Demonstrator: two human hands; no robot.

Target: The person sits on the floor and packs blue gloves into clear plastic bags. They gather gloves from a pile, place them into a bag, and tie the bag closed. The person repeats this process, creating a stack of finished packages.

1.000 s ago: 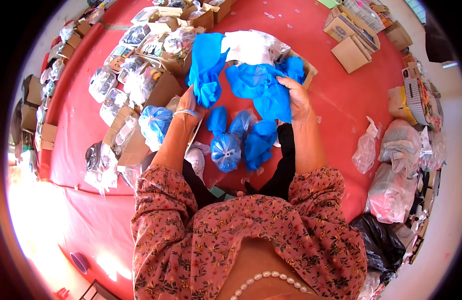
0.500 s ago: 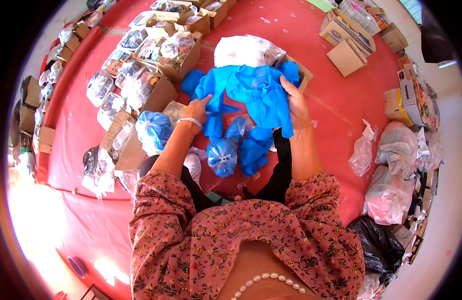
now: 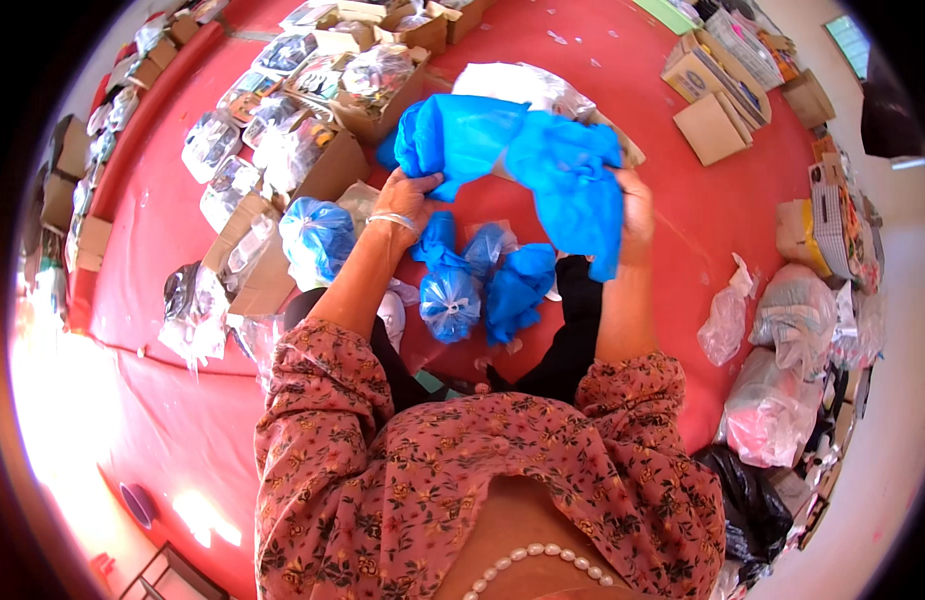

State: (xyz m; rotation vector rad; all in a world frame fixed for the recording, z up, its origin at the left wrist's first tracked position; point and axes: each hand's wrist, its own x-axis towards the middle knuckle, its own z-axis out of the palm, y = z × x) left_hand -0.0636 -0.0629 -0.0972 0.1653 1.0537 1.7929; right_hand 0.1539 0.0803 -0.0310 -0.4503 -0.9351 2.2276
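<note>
A crumpled piece of thin blue cloth (image 3: 573,170) is stretched between my two hands, above the red floor. My left hand (image 3: 408,205) has its fingers closed on the cloth's left edge. The right edge is gripped by my right hand (image 3: 635,208), the cloth hanging down beside it. Below, between my legs, lie a blue bundle in clear plastic (image 3: 451,303) and a loose, crumpled blue cloth bundle (image 3: 520,290). Just beyond the held cloth is a white plastic bag (image 3: 513,80), partly covered by it.
A clear bag of blue items (image 3: 318,238) lies left of my left forearm. Farther left, open cardboard boxes (image 3: 333,170) stand among packed clear bags. Flattened cartons (image 3: 711,128) are at the far right. Stuffed plastic bags (image 3: 773,405) line the right side of the red floor covering (image 3: 673,270).
The blue cloth has been spread wider and raised, moving away from me on its left side. My left hand went from pointing fingers to gripping its edge; my right hand shifted slightly right.
</note>
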